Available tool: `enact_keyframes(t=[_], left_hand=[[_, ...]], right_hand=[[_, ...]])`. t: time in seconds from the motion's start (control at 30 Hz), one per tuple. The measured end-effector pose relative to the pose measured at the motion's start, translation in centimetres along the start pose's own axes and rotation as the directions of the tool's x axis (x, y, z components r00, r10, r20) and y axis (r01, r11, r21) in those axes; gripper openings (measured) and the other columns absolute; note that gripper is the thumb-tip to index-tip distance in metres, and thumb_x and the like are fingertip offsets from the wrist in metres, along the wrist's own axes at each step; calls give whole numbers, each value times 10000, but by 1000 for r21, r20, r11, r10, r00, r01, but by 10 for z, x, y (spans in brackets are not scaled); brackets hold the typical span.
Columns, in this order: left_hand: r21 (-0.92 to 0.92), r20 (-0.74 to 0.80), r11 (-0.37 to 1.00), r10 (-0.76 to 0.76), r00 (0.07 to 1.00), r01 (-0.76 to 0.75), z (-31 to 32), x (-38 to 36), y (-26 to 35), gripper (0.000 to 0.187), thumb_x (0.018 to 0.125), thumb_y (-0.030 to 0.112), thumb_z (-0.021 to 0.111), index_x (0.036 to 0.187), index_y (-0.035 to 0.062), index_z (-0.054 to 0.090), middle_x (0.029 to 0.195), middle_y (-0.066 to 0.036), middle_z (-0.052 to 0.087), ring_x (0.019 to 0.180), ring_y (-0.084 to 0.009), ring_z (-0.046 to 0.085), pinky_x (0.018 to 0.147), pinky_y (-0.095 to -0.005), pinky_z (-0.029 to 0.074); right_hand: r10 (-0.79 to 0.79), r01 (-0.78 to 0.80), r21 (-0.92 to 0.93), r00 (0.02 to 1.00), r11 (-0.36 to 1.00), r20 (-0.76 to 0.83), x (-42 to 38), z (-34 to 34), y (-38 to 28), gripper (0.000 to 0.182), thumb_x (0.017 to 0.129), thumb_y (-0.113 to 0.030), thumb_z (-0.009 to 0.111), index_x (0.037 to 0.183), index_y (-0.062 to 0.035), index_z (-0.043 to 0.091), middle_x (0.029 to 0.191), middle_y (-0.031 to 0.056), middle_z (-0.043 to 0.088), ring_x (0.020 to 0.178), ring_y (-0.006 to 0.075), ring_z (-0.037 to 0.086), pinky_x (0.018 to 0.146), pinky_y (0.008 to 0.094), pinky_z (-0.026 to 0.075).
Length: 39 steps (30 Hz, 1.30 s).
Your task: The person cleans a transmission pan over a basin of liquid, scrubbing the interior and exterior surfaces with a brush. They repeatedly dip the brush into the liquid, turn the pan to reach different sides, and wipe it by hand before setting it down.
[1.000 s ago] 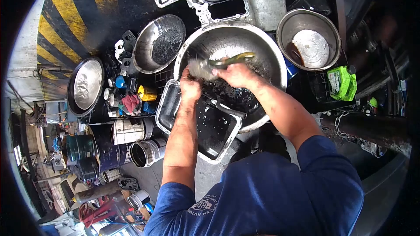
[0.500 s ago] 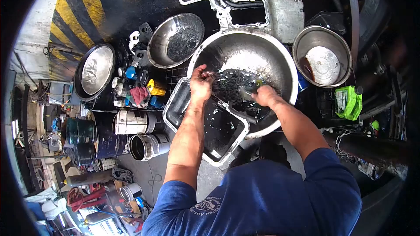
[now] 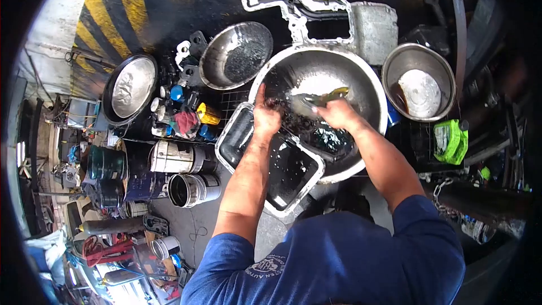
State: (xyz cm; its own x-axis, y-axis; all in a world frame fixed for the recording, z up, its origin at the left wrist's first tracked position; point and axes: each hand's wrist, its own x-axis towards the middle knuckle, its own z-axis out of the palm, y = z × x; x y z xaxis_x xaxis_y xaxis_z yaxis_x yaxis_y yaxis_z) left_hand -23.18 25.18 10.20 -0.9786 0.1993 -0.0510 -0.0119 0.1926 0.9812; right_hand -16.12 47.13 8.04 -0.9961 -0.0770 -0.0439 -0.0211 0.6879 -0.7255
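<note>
My right hand [image 3: 337, 114] is closed around a brush [image 3: 339, 94] with a yellow and dark handle, its working end blurred over the large metal basin [image 3: 374, 87]. Near the basin's left rim is my left hand [image 3: 266, 117], one finger stretched upward and the others curled at a dark, oily mass [image 3: 288, 117]. What these curled fingers grip, I cannot tell. Black liquid [image 3: 333, 135] with bright reflections lies in the basin. A black oil pan [image 3: 282, 172] with a pale flange leans at the basin's near left edge, partly under my left forearm.
A metal bowl [image 3: 217, 73] and a dark-rimmed pan [image 3: 107, 99] stand to the left. Beyond the basin lie a cast housing [image 3: 296, 22] and a grey metal cover [image 3: 379, 31]. At right are a steel pot [image 3: 393, 65] and a green container [image 3: 450, 142]. Buckets [image 3: 195, 190] stand lower left.
My right hand has moved up and slightly left with the brush, and its handle has swung further into view. A finger of my left hand has straightened upward. The view has shifted slightly.
</note>
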Motion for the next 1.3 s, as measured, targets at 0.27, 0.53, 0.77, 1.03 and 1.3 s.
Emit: enact_keyframes(t=[0.27,0.53,0.77,1.03,1.3], left_hand=[[-237,-7,971,-31,999,28,7,-1,-7,662,795,-135,537,1402,54,354,979,-52,623,733,-94,569,694,-210,482],[323,-5,946,10,1000,-8,-11,2,-7,263,814,-33,629,1072,16,618,955,-51,679,859,-126,621,805,-247,485],[406,53,897,165,985,-173,1,16,-53,571,798,-60,546,1348,35,424,1063,-122,647,956,-184,626,873,-278,480],[3,73,996,-94,993,95,10,-2,-14,334,813,-67,531,1137,-14,586,997,-55,652,890,-137,602,826,-250,472],[-505,36,815,-307,951,283,-16,12,-32,151,895,-39,486,1002,12,580,856,-70,626,741,-149,587,714,-254,497]], right_hand=[[139,-101,-172,964,980,228,-7,-21,-34,345,911,-375,554,1085,-93,651,958,189,673,900,337,647,813,393,497],[313,-205,-424,928,882,203,-30,55,68,541,907,-483,486,875,10,707,947,235,665,975,360,626,878,418,480],[-88,112,143,982,983,-166,-2,-2,-25,512,907,-505,493,1077,-46,639,873,200,673,874,346,648,805,391,490],[160,-141,317,987,938,-32,0,-2,-14,373,882,-366,622,1026,-23,658,862,196,678,829,269,662,767,373,493],[306,-258,-296,943,920,128,-15,39,52,524,870,-494,548,858,10,694,879,230,660,887,362,645,819,423,500]])
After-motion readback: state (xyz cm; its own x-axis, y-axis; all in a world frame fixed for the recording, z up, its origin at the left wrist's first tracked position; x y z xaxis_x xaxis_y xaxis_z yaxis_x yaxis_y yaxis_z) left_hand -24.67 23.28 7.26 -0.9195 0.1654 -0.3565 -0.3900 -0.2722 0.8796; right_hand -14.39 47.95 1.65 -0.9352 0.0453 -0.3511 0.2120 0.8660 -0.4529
